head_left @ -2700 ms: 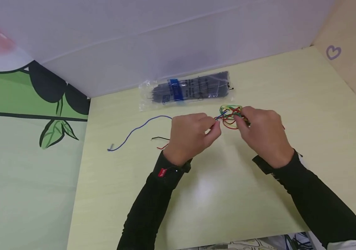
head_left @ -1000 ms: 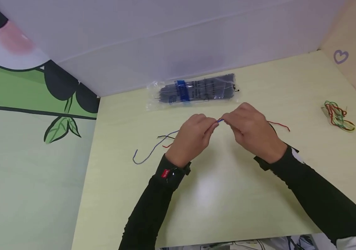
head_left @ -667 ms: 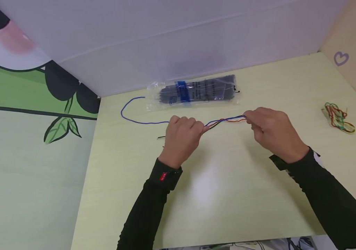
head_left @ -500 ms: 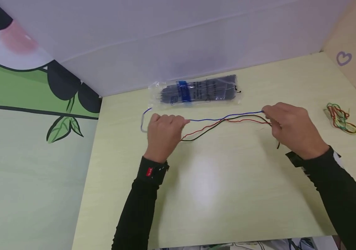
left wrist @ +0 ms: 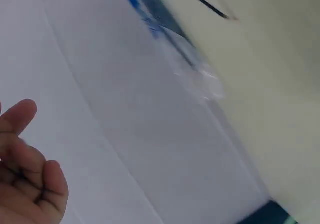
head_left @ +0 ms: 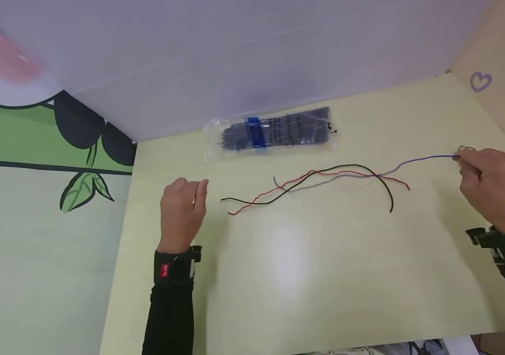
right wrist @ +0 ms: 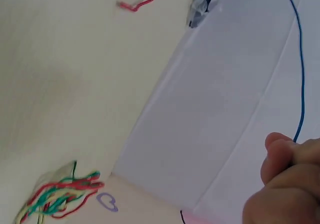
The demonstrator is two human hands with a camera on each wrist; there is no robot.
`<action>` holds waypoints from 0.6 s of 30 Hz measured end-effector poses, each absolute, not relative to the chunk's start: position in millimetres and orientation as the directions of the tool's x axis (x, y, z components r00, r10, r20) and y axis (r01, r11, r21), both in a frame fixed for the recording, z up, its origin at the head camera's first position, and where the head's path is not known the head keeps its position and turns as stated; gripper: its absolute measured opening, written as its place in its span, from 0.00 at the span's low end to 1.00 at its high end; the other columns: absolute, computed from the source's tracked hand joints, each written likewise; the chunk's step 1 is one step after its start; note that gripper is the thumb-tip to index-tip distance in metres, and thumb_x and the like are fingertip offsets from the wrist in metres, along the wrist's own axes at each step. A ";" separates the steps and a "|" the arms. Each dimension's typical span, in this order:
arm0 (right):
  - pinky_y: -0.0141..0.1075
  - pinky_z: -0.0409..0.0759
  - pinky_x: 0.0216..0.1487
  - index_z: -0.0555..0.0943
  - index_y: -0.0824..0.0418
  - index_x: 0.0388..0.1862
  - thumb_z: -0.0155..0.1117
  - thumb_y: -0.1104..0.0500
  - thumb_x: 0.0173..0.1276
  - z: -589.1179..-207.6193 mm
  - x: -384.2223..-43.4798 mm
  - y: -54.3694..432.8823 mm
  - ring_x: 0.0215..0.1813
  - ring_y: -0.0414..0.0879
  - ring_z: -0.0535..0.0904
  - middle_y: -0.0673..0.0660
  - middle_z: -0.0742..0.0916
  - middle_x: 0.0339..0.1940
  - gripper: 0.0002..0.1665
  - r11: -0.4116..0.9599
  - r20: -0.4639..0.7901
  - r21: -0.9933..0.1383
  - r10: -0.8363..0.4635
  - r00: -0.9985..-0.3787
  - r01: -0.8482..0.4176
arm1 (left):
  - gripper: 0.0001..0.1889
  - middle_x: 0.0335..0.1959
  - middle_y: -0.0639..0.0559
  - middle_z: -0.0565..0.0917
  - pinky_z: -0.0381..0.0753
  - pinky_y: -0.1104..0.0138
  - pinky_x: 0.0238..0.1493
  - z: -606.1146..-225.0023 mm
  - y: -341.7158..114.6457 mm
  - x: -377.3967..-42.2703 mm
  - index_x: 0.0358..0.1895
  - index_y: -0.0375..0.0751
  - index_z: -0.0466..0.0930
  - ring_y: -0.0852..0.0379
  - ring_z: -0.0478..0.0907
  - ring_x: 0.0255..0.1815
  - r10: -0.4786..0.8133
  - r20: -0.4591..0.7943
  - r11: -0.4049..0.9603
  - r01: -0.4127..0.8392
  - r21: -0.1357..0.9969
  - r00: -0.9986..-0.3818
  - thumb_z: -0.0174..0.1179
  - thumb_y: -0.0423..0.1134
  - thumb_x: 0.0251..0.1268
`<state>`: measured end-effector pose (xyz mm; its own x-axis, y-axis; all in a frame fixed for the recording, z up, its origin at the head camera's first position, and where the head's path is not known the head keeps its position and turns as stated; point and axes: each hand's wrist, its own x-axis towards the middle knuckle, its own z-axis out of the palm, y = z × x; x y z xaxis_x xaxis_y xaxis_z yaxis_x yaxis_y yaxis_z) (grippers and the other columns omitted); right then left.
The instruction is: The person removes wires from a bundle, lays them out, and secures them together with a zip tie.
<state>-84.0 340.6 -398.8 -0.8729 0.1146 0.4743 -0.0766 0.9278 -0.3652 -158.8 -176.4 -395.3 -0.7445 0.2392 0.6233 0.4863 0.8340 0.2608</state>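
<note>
- Drawn far to the right since half a second ago is the blue wire [right wrist: 302,59], with the right hand [head_left: 498,185]; its left part is let go by the left hand [head_left: 182,212], which is now set well apart from all wires.
- Blue wire's right end is pinched between right thumb and forefinger; the rest is trailed above or on the table [head_left: 323,276], contact being hard to judge.
- No thing is seen held by the left hand; its fingers are loosely curled, thumb raised.
- Red wire [head_left: 396,180] and black wire [head_left: 354,164] are left lying crossed mid-table, untouched by either hand.
- Sorting the blue wire from the other two is judged to be the step in hand; a further steady pull to the right, its tail kept from snagging, seems called for.
- Blue wire's long axis is run left to right in a shallow wave, its held end pointed right, its free end hooked towards the bag [head_left: 279,129].
- Both other wires are crossed by it; which is uppermost cannot be told.
- Beyond the right hand, the bundle [right wrist: 55,199] is partly hidden in the head view.
</note>
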 end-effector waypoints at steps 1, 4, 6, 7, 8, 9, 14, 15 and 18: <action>0.22 0.60 0.27 0.85 0.72 0.42 0.48 0.70 0.69 -399.1 -84.9 338.8 0.27 0.26 0.71 0.70 0.85 0.28 0.17 0.921 0.486 -0.377 0.104 -0.868 -0.101 | 0.14 0.21 0.45 0.74 0.70 0.59 0.35 -391.3 -167.1 -154.9 0.31 0.33 0.84 0.48 0.71 0.26 0.290 0.627 0.818 0.527 0.230 -0.723 0.58 0.40 0.71; 0.16 0.60 0.31 0.87 0.68 0.40 0.49 0.68 0.68 -396.5 -87.5 331.1 0.30 0.11 0.60 0.49 0.85 0.24 0.17 0.870 0.493 -0.474 0.134 -0.859 -0.136 | 0.15 0.41 0.41 0.84 0.75 0.52 0.54 -384.3 -133.7 -149.7 0.49 0.35 0.83 0.43 0.79 0.47 0.487 0.613 0.724 0.680 0.116 -0.622 0.58 0.44 0.71; 0.16 0.61 0.30 0.87 0.67 0.41 0.51 0.68 0.68 -392.0 -86.0 327.2 0.27 0.15 0.63 0.36 0.82 0.23 0.16 0.815 0.470 -0.564 0.182 -0.864 -0.135 | 0.22 0.52 0.41 0.84 0.73 0.52 0.65 -386.2 -117.5 -145.9 0.57 0.38 0.80 0.42 0.78 0.58 0.613 0.545 0.647 0.759 0.068 -0.572 0.56 0.51 0.72; 0.16 0.61 0.30 0.88 0.67 0.41 0.52 0.67 0.68 -389.4 -84.8 325.9 0.26 0.17 0.65 0.31 0.79 0.23 0.16 0.779 0.450 -0.614 0.214 -0.867 -0.126 | 0.24 0.53 0.42 0.84 0.72 0.53 0.67 -388.2 -113.2 -143.6 0.59 0.38 0.79 0.43 0.78 0.60 0.658 0.511 0.614 0.787 0.060 -0.553 0.54 0.54 0.72; 0.16 0.61 0.30 0.88 0.67 0.41 0.53 0.67 0.68 -387.1 -84.0 325.3 0.25 0.20 0.67 0.27 0.77 0.23 0.15 0.755 0.437 -0.644 0.232 -0.869 -0.122 | 0.26 0.52 0.43 0.85 0.72 0.54 0.67 -391.2 -111.1 -141.0 0.58 0.38 0.79 0.44 0.79 0.59 0.686 0.490 0.588 0.807 0.060 -0.537 0.53 0.56 0.73; 0.17 0.61 0.29 0.88 0.67 0.42 0.53 0.66 0.69 -384.7 -83.5 324.9 0.25 0.21 0.67 0.24 0.77 0.23 0.15 0.737 0.416 -0.667 0.247 -0.875 -0.109 | 0.26 0.48 0.44 0.86 0.74 0.55 0.66 -394.5 -110.8 -138.0 0.56 0.39 0.80 0.46 0.80 0.55 0.705 0.480 0.568 0.821 0.056 -0.522 0.52 0.58 0.73; 0.21 0.62 0.27 0.87 0.63 0.46 0.54 0.61 0.72 -379.8 -87.2 320.5 0.25 0.24 0.69 0.25 0.77 0.23 0.15 0.733 0.318 -0.679 0.245 -0.916 -0.039 | 0.16 0.23 0.53 0.79 0.76 0.63 0.38 -406.3 -119.7 -129.0 0.36 0.41 0.85 0.54 0.74 0.28 0.664 0.542 0.557 0.824 0.101 -0.516 0.54 0.48 0.74; 0.22 0.62 0.27 0.86 0.62 0.46 0.54 0.59 0.73 -380.5 -87.1 318.5 0.25 0.25 0.69 0.26 0.77 0.23 0.15 0.735 0.289 -0.678 0.235 -0.928 -0.025 | 0.14 0.20 0.54 0.77 0.74 0.65 0.34 -407.9 -121.3 -130.6 0.33 0.42 0.85 0.55 0.72 0.25 0.628 0.557 0.582 0.803 0.128 -0.544 0.56 0.45 0.73; 0.24 0.64 0.26 0.87 0.60 0.44 0.57 0.60 0.72 -385.7 -82.8 308.7 0.24 0.28 0.69 0.30 0.78 0.22 0.11 0.728 0.266 -0.682 0.154 -0.952 -0.073 | 0.16 0.14 0.53 0.71 0.66 0.68 0.24 -412.6 -127.5 -141.7 0.22 0.41 0.80 0.57 0.68 0.20 0.438 0.580 0.710 0.660 0.246 -0.687 0.59 0.42 0.70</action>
